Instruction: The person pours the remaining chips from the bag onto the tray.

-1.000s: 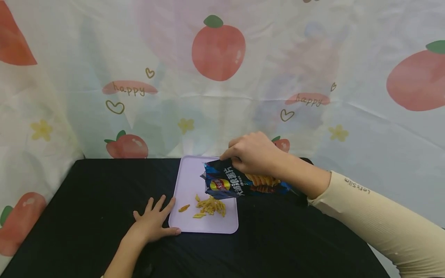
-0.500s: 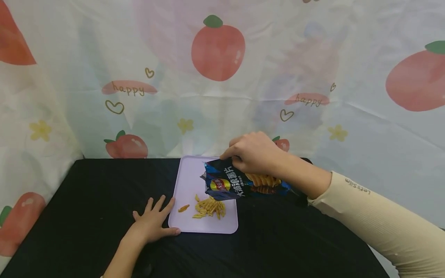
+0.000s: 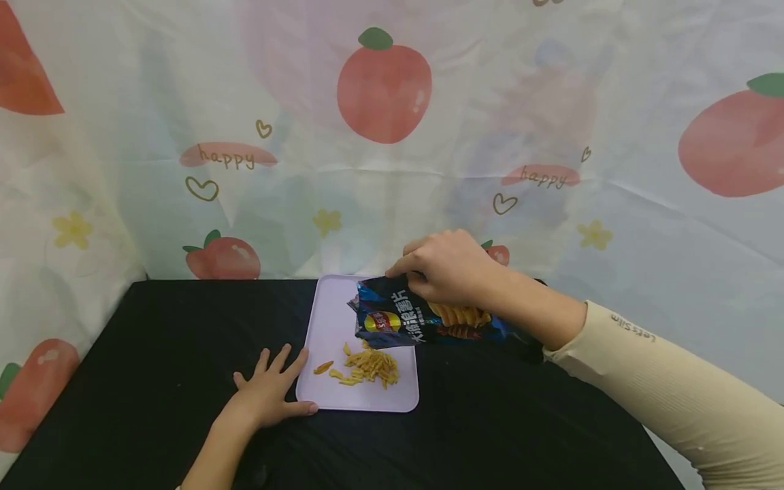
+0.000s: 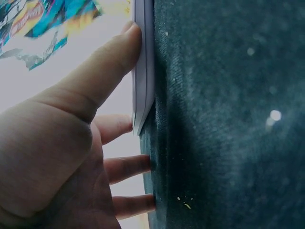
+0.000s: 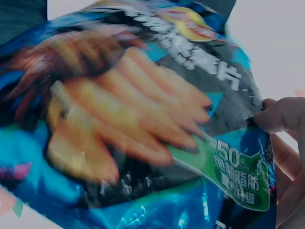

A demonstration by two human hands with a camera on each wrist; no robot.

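A lilac tray (image 3: 331, 320) lies on the black table (image 3: 159, 354) with a small heap of yellow chips (image 3: 367, 365) near its front. My right hand (image 3: 450, 267) grips a blue chip bag (image 3: 416, 320) by its upper end, holding it tipped over the tray with its mouth down to the left. The bag (image 5: 143, 124) fills the right wrist view, blurred. My left hand (image 3: 269, 388) lies flat on the table with straight fingers, thumb against the tray's front left corner; in the left wrist view the thumb (image 4: 102, 67) touches the tray edge (image 4: 143, 71).
A fruit-printed cloth (image 3: 380, 136) hangs close behind the table as a backdrop. The black table stretches left of the tray and in front of it. My right forearm in a cream sleeve (image 3: 661, 395) crosses the right side.
The bag has shifted slightly left and up in my right hand, and a few more chips lie spread on the tray. The left hand has not moved.
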